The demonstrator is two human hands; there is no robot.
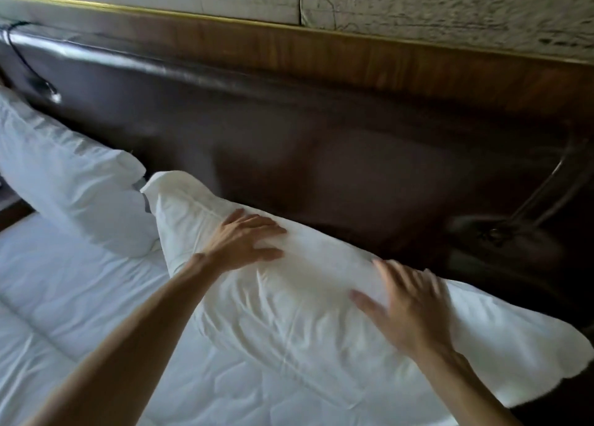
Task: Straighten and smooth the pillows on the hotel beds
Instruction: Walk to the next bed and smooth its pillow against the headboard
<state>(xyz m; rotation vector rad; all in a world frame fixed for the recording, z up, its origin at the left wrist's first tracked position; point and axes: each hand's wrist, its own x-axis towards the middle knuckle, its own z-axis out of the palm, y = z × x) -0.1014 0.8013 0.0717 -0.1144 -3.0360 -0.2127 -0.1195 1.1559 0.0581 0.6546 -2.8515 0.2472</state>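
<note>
A long white pillow (pixel 308 316) leans against the dark headboard, running from centre left to the right edge, its cover creased. My left hand (pixel 247 242) lies flat on its upper left part, fingers spread. On the pillow's middle rests my right hand (pixel 405 306), also flat with fingers apart and blurred by motion. Neither hand grips the fabric. A second white pillow (pixel 74 188) stands to the left, its corner close to the first pillow's left end.
The dark padded headboard (pixel 321 143) rises behind the pillows, with a wood panel and pale wall above. A white quilted bed cover (pixel 80 303) fills the lower left. A black cable (pixel 19 59) hangs at the far left; a curved metal lamp arm (pixel 540 194) is at the right.
</note>
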